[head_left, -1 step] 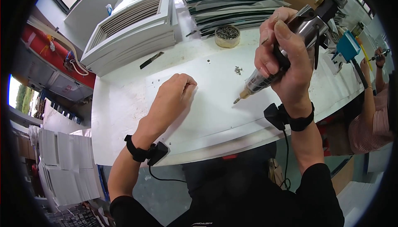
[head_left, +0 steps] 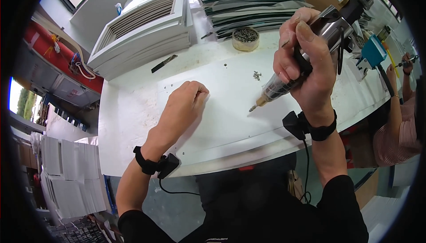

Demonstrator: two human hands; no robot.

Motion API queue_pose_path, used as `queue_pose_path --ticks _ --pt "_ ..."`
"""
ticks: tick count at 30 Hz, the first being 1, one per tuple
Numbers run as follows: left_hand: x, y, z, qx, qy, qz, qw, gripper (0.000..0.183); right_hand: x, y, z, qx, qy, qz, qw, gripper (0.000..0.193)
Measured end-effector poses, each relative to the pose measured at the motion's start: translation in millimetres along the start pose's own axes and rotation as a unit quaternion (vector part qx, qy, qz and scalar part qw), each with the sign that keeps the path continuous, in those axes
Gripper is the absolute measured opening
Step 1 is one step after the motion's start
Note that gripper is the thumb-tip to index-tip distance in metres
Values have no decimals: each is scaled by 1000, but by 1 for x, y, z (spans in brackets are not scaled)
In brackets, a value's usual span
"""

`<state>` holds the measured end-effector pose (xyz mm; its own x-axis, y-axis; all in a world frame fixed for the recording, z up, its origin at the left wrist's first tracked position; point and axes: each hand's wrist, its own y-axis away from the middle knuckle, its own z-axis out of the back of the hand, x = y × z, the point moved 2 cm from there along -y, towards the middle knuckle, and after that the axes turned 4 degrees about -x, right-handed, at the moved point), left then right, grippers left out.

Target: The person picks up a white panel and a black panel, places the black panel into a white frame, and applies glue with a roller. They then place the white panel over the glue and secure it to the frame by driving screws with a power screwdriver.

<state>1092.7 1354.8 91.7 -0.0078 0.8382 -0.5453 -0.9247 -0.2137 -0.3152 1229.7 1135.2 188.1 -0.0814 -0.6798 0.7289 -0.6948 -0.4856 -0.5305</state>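
My right hand [head_left: 306,61] is wrapped round a pneumatic screwdriver [head_left: 330,30], held above the table with its bit [head_left: 252,108] slanting down to the left. The bit tip hangs over a flat white panel [head_left: 217,123], apart from any screw. On the panel's left part rests my left hand [head_left: 184,103], fingers curled and pressed together. Whatever its fingertips may hold is hidden. A small heap of screws [head_left: 257,75] lies on the panel beyond the bit. Small dark holes or screw heads dot the panel near its edges.
Behind the panel stand a round tub of screws [head_left: 246,44] and a black-handled blade [head_left: 164,63]. Stacked white louvred frames [head_left: 142,34] rise at the back left, and stacked dark-edged sheets [head_left: 257,3] at the back. Another person's arm [head_left: 394,81] works at far right, near a teal box-shaped object [head_left: 373,51].
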Motion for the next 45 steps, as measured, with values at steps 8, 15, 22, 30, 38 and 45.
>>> queue_pose_path --ticks 8,15,22,30,38,45 --pt "21 31 19 -65 78 101 990 19 -21 -10 -33 4 -19 -9 1000 22" --pt "37 12 26 -66 -56 28 996 27 -33 -13 -48 13 32 -4 999 21" --pt "25 2 22 -31 -35 -3 999 17 -26 -10 -41 -3 3 -17 1000 20" --pt "30 -9 5 -62 -84 -9 994 8 -24 -8 -30 -8 -12 -25 1000 19" --pt "35 -9 5 -45 -217 -97 970 8 -27 -8 -33 -11 17 1 1000 21" --pt "35 37 30 -43 124 144 981 10 -25 -19 -57 6 -13 12 1000 21"
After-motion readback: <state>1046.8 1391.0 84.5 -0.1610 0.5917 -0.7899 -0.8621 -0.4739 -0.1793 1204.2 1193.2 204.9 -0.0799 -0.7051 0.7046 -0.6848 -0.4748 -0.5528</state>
